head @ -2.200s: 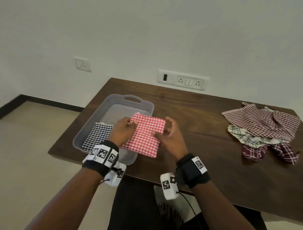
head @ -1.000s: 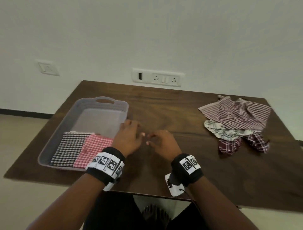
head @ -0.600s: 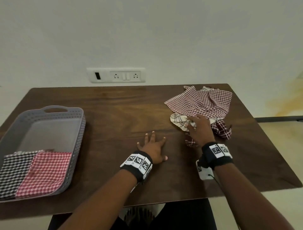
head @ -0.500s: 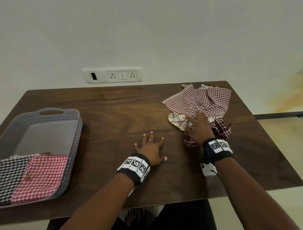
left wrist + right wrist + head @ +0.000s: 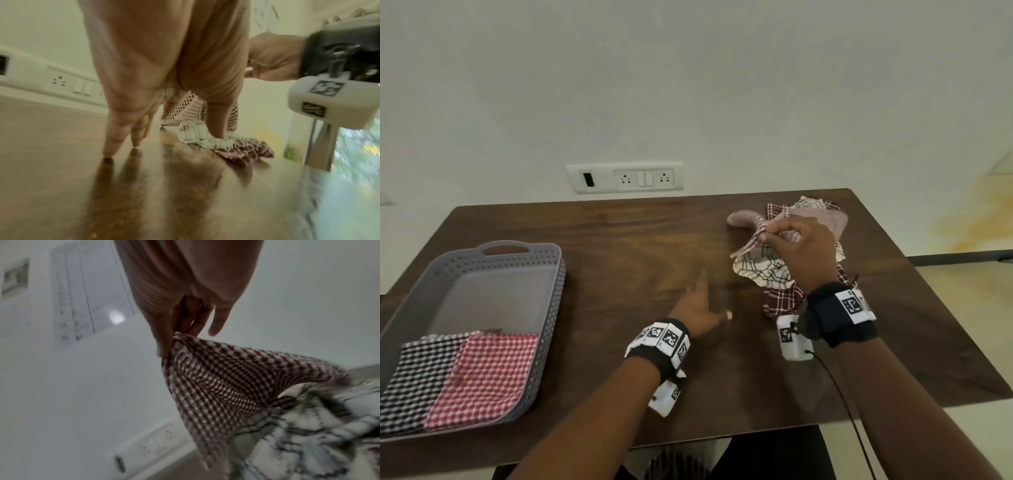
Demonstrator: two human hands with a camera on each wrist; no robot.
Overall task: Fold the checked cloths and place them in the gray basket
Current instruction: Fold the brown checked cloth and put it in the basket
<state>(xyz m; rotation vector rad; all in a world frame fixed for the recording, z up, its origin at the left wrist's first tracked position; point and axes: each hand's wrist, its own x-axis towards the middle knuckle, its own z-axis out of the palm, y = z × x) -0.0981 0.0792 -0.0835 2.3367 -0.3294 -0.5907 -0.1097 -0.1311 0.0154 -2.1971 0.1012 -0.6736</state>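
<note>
My right hand [image 5: 777,236] pinches an edge of the maroon-and-white checked cloth [image 5: 822,219] and lifts it off the pile at the table's far right; the pinch [image 5: 174,339] shows between thumb and fingers in the right wrist view. Under it lie a white cloth with dark lines [image 5: 763,270] and a dark red plaid cloth [image 5: 780,298]. My left hand [image 5: 702,305] rests on the table with straight fingers [image 5: 123,129], holding nothing. The gray basket [image 5: 551,291] at the left holds a folded black checked cloth [image 5: 417,373] and a folded red checked cloth [image 5: 486,373].
The brown wooden table [image 5: 637,246] stands against a white wall with a socket and switch panel [image 5: 625,178]. The table's right edge lies just beyond the cloth pile. Bare wood stretches between the basket and the pile.
The folded red cloth went into the basket, then both hands moved right. My right hand, flat on the pile half a second ago, now pinches the maroon checked cloth and raises it.
</note>
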